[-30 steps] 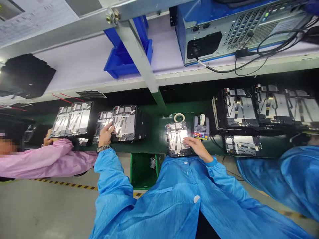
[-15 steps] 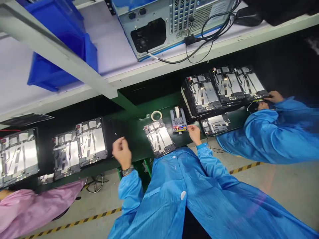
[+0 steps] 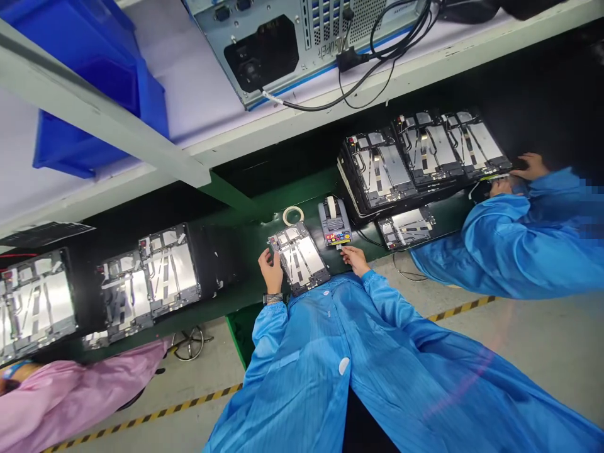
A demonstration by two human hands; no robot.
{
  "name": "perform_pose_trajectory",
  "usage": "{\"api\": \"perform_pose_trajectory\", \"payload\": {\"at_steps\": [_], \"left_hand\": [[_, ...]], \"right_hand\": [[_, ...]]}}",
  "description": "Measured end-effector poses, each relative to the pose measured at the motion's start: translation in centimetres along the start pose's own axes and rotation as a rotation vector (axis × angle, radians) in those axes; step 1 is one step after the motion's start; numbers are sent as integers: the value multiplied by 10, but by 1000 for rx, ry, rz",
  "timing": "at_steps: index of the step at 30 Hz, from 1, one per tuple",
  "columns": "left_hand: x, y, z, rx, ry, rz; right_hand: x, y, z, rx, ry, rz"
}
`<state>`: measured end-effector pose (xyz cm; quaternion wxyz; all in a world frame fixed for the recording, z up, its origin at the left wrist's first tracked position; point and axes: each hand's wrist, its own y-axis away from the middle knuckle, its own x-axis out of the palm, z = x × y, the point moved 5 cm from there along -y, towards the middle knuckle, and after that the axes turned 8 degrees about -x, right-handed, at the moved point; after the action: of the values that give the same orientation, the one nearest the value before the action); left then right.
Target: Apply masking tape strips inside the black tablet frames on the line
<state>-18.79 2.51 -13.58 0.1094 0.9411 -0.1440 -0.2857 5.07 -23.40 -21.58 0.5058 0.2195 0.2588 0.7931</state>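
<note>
The left hand has dropped from mid-air onto the frame [image 3: 299, 258], fingers [image 3: 267, 253] pinching its corner; the right hand [image 3: 355, 259] lies open just beside it, near the tape dispenser [image 3: 335, 221]. The frame sits on the table [image 3: 302, 195]; handling it seems the step, and a steady hold the need.

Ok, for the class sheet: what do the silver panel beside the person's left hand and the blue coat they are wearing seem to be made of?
The silver panel looks like thin sheet metal with a satin finish, given its soft, even sheen; which metal can't be told. The blue coat looks like a light, slightly glossy woven synthetic, judging by its soft folds and fine stripes.
</note>
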Motion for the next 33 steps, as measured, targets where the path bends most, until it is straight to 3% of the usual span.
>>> {"api": "perform_pose_trajectory", "payload": {"at_steps": [5, 13, 21, 26, 29, 31, 33], "left_hand": [[0, -5, 0, -12, 10, 11], [-3, -11, 4, -9, -1, 25], [1, -9, 3, 1, -38, 99], [-8, -11, 7, 27, -47, 128], [-16, -9, 9, 50, -78, 142], [-19, -2, 2, 109, -150, 109], [-16, 7, -17, 213, -268, 39]], "right_hand": [[8, -7, -5, 10, -128, -22], [1, 20, -18, 21, -211, -206], [45, 9, -1, 34, -286, -321], [42, 25, -8, 16, -272, -437], [26, 60, -11, -120, -209, -473], [25, 82, 2, -320, -96, -362], [37, 95, 24, -530, 47, -184]]}}
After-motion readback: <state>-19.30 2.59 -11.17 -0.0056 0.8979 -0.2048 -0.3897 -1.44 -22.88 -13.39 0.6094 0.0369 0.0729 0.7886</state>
